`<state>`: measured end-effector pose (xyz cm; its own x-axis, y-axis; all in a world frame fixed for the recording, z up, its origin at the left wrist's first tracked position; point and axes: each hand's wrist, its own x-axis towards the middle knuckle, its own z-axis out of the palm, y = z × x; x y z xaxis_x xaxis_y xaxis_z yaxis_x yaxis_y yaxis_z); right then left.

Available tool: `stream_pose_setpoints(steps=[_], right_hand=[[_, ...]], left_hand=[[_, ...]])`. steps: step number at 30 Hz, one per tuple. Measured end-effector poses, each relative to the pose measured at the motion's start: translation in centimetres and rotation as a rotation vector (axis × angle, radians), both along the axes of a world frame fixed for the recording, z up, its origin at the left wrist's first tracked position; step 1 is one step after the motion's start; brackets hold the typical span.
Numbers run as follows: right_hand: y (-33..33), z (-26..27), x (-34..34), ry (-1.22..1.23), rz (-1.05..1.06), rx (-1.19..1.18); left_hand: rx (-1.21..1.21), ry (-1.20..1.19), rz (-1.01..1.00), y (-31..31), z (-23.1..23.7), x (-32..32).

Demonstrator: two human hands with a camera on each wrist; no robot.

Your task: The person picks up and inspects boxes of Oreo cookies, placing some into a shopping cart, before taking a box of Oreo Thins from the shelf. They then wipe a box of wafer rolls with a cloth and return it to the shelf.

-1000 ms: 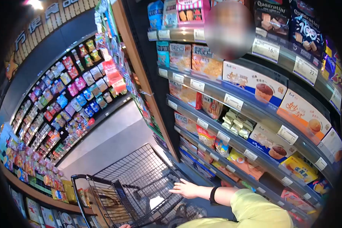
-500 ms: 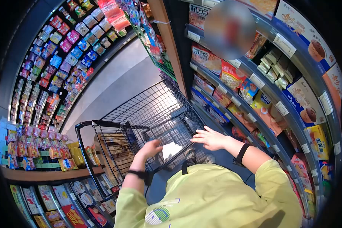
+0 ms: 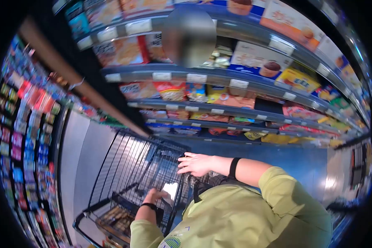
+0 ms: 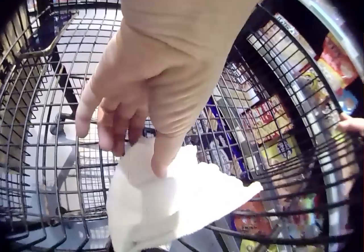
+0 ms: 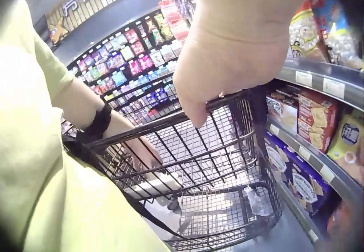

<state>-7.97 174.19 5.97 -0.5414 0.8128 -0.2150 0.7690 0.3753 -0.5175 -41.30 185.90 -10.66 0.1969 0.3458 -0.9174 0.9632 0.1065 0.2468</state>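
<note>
In the head view my left hand [image 3: 155, 195] is low inside the black wire shopping cart [image 3: 111, 165], beside a white, cloth-like item [image 3: 169, 190]. Seen from the left wrist, the thumb of my left hand [image 4: 153, 93] lies over that white item [image 4: 159, 206]; its fingers are loosely bent at the upper edge, with no clear grip. My right hand [image 3: 196, 164] has its fingers spread at the cart's near side. From the right wrist, my right hand [image 5: 233, 64] rests over the cart's top rim [image 5: 153, 128], thumb hanging past it.
Shelves of boxed and bagged snacks [image 3: 169, 90] stand along the far side, close to the cart. Racks of small packets [image 3: 16, 153] line the left. A pale floor strip [image 3: 76, 144] runs between. A clear plastic item [image 5: 259, 201] lies in the cart's far end.
The head view has swung toward the shelves. Since one second ago, my left hand has come into fuller view over the cart, and my right hand has moved against its near side.
</note>
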Motion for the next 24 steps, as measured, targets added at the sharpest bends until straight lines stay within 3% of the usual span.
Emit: stream_pose_setpoints(steps=[1, 4, 5, 6, 8, 9, 10, 12, 13, 14, 15, 16, 19, 21, 22, 24], right_hand=[[-0.2, -0.2, -0.1, 0.013, -0.029, -0.005], [-0.6, 0.0, -0.2, -0.004, -0.085, -0.008], [-0.7, 0.0, -0.3, -0.007, -0.113, -0.007], [-0.8, 0.0, -0.3, -0.013, -0.121, -0.008], [-1.0, 0.2, -0.4, -0.022, -0.158, -0.006], [-1.1, 0.4, -0.5, 0.008, -0.186, -0.036], [-1.3, 0.5, -0.5, 0.036, -0.220, -0.066], [-1.6, 1.3, -0.8, 0.104, -0.300, -0.050], [-1.7, 1.5, -1.0, 0.231, -0.375, -0.050], [-2.0, 2.8, -1.4, 0.343, -0.477, -0.056], [-1.9, 2.7, -2.2, 0.419, -0.542, 0.045], [-1.9, 4.8, -2.7, 0.470, -0.584, -0.015], [-1.4, 4.7, -4.4, 0.555, -0.681, 0.082], [-1.2, 5.3, -4.1, 0.795, -0.566, -0.017], [-1.7, 6.1, -3.7, 0.791, -0.576, -0.010], [-2.8, 8.1, -2.7, 0.817, -0.706, -0.251]], left_hand=[[0.004, 0.027, -0.068, -0.3, 2.0, 1.2], [0.035, 0.101, -0.295, 0.1, -1.7, 1.7], [0.153, -0.091, -0.374, 0.7, -5.0, -0.1], [0.155, -0.096, -0.403, 0.8, -4.4, 0.4], [-0.044, -0.306, -0.028, 0.8, -1.8, 0.8], [-0.041, -0.249, -0.014, 1.7, -0.6, 1.6], [0.004, -0.353, 0.074, 1.4, 4.6, 3.2], [0.073, -0.517, 0.042, 3.4, 7.2, 3.9], [0.124, -0.621, 0.114, 3.7, 9.7, 4.3], [0.202, -0.668, 0.044, 3.8, 13.1, 5.3], [0.211, -0.779, 0.069, 2.8, 17.6, 6.9], [0.081, -0.850, 0.140, 2.1, 20.6, 7.8], [0.018, -0.984, 0.062, 1.2, 24.7, 9.2], [-0.053, -1.135, 0.123, 0.2, 26.9, 10.5], [-0.058, -1.140, 0.113, -0.2, 26.9, 11.5], [-0.109, -1.351, 0.447, -1.1, 26.8, 13.0]])
